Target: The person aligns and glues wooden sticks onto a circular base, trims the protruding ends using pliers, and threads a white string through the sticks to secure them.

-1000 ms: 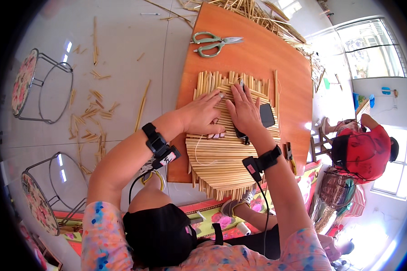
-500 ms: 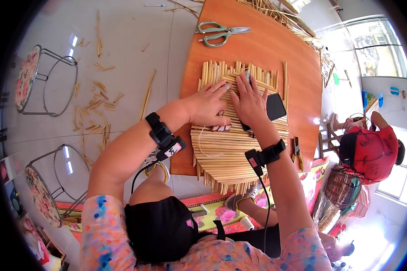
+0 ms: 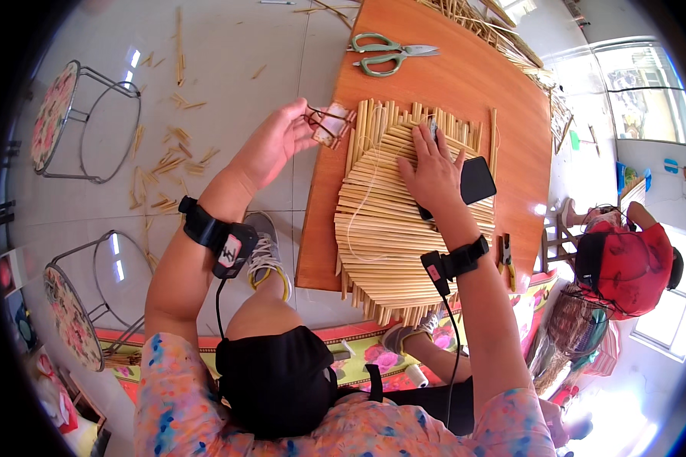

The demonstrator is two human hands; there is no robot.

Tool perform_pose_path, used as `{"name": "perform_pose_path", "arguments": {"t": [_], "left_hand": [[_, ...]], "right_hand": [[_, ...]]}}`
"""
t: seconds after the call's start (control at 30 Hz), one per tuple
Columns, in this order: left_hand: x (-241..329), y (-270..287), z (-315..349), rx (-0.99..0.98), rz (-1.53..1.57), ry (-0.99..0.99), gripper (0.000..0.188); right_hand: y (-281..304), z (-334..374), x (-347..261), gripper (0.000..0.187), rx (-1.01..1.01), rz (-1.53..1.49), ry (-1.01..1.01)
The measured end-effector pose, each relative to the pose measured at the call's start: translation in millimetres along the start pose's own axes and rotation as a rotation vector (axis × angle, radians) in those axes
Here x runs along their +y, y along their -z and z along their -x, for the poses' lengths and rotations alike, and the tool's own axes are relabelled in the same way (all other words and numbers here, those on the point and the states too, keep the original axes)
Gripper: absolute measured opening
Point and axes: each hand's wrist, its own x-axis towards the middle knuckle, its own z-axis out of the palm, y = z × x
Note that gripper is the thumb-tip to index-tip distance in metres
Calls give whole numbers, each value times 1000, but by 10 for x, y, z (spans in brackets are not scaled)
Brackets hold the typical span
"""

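My left hand (image 3: 268, 146) is off the table's left edge, its fingers closed on the wire handles of a large binder clip (image 3: 333, 126) with a pale, reddish pattern. On the orange table lies a layered mat of straw-coloured stalks (image 3: 381, 228), its lower end rounded and its upper stalks uneven. My right hand (image 3: 434, 174) rests flat on the mat with fingers stretched out. A small dark, shiny piece at its fingertips is too covered to name. Beside that hand lies a black phone (image 3: 478, 181), partly under it. A thin white thread (image 3: 356, 215) curves over the stalks.
Green-handled scissors (image 3: 389, 53) lie on the table's far left, pliers (image 3: 506, 263) near its right edge. Stalk scraps (image 3: 171, 164) litter the tiled floor. Two stools (image 3: 57, 118) stand at left. A person in red (image 3: 625, 263) sits at right, near bundled stalks (image 3: 503, 38).
My left hand has lifted off the mat and moved left and up, carrying the binder clip away. My right hand stays flat on the stalks. The view has shifted slightly.
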Motion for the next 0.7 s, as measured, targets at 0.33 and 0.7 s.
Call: {"name": "perform_pose_path", "arguments": {"t": [0.33,0.7], "left_hand": [[30,127,-420,196,38,139,42],[13,305,-144,188,-491,202,43]], "right_hand": [[-10,-2,-7,63,0,-15,4],[-19,-11,9,63,1,-14,-4]]}}
